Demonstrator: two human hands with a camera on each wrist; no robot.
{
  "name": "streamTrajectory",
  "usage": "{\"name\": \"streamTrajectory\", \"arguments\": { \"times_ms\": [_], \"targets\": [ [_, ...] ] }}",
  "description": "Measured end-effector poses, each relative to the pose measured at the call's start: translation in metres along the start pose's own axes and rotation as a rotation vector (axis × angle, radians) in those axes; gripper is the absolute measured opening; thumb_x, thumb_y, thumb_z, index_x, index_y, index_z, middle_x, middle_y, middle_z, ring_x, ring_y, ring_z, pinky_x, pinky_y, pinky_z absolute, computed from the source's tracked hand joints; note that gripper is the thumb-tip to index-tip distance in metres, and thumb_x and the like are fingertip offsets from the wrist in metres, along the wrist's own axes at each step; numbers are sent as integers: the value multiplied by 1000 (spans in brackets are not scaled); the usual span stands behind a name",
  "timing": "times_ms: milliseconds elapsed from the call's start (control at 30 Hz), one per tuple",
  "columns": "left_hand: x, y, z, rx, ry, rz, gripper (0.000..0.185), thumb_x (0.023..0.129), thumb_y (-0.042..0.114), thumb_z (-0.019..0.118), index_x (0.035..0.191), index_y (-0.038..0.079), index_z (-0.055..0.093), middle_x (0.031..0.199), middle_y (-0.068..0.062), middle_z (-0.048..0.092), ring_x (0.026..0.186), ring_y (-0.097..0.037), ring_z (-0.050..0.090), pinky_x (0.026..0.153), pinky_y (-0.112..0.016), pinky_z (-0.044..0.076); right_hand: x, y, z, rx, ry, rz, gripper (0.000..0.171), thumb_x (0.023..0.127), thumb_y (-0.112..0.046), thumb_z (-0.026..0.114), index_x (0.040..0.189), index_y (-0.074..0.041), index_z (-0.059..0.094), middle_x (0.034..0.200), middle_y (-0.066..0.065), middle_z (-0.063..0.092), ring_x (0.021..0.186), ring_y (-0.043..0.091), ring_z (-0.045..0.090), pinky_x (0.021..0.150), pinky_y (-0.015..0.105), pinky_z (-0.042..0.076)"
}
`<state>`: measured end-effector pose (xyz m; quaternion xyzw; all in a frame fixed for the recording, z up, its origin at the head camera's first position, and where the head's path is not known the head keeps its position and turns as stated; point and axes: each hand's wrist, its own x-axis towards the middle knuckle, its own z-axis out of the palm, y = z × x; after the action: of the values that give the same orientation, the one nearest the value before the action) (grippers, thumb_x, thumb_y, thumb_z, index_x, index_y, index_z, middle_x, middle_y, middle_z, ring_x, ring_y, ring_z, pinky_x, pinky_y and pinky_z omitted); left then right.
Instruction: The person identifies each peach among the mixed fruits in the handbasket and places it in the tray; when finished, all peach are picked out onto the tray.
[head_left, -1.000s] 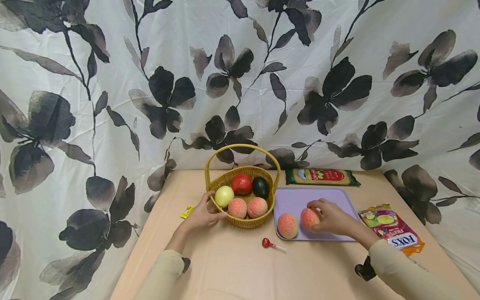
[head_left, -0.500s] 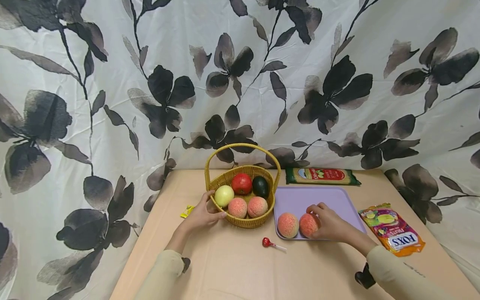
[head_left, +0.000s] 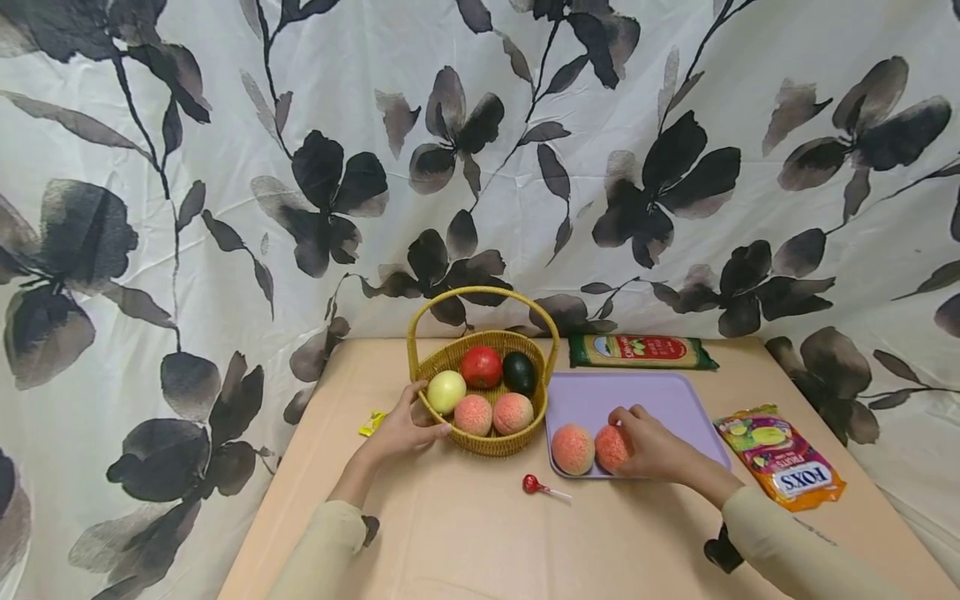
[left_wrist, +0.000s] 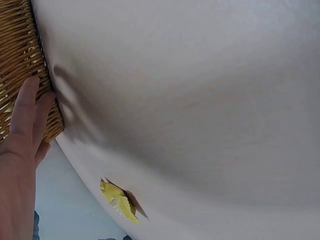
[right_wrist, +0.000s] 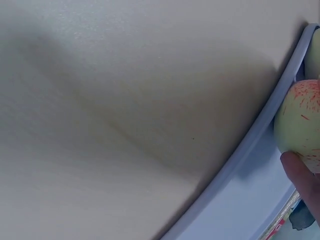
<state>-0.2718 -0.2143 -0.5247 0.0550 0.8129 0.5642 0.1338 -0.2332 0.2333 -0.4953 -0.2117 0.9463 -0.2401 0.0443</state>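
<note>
At the tray's front edge, my right hand [head_left: 651, 446] holds a pinkish-red peach [head_left: 612, 448] with its fingers around the far side; in the right wrist view a fingertip touches that peach [right_wrist: 300, 122]. Close on its left sits another peach [head_left: 572, 450], both on the lilac tray [head_left: 630, 392]. My left hand [head_left: 403, 429] rests against the left side of a wicker basket [head_left: 491, 446], its fingers lying on the weave [left_wrist: 20, 55] in the left wrist view. Inside the basket are a pale yellow-green fruit [head_left: 446, 392], a red pomegranate-like fruit [head_left: 481, 367], a dark avocado-like fruit [head_left: 518, 372] and two peaches [head_left: 513, 413].
A red lollipop [head_left: 532, 484] lies in front of the tray. A yellow wrapped sweet [head_left: 372, 423] is left of the basket. Behind the tray lies a green-and-red packet [head_left: 645, 352]; a Fox's candy bag [head_left: 783, 458] lies to its right. The basket's tall handle [head_left: 483, 290] arches upward.
My right hand has lowered the peach slightly and shifted it left, close beside the other peach on the tray. The left hand keeps its place on the basket.
</note>
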Motion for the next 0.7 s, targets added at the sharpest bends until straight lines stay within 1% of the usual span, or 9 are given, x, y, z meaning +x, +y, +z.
{"name": "streamTrajectory", "arguments": {
  "times_ms": [200, 467, 600, 700],
  "targets": [
    [-1, -2, 1, 3, 0, 14, 109, 85, 30, 89, 164, 12, 16, 173, -23, 10, 137, -46, 56, 89, -31, 58, -1, -2, -2, -7, -26, 6, 76, 60, -20, 100, 121, -2, 59, 110, 17, 60, 94, 25, 61, 83, 50, 56],
    [-2, -1, 0, -7, 0, 18, 109, 85, 29, 89, 164, 11, 15, 173, -24, 8, 138, -46, 55, 88, -30, 57, -2, -6, -7, -24, -53, 56, 79, 63, -24, 99, 128, -4, 59, 117, 18, 60, 100, 28, 63, 88, 56, 58],
    [-3, 1, 0, -13, -2, 16, 108, 85, 28, 89, 164, 12, 16, 173, -24, 7, 138, -46, 55, 87, -28, 57, 1, -14, -18, -30, -68, 62, 82, 63, -23, 98, 133, -5, 58, 123, 22, 59, 102, 31, 63, 88, 55, 57],
    [-4, 1, 0, -17, -5, 19, 108, 86, 27, 88, 163, 11, 15, 172, -25, 6, 138, -47, 54, 85, -27, 57, 11, -26, -32, -33, -81, 56, 81, 67, -20, 96, 137, -6, 57, 130, 25, 56, 104, 32, 63, 87, 53, 58]
  ]
}}
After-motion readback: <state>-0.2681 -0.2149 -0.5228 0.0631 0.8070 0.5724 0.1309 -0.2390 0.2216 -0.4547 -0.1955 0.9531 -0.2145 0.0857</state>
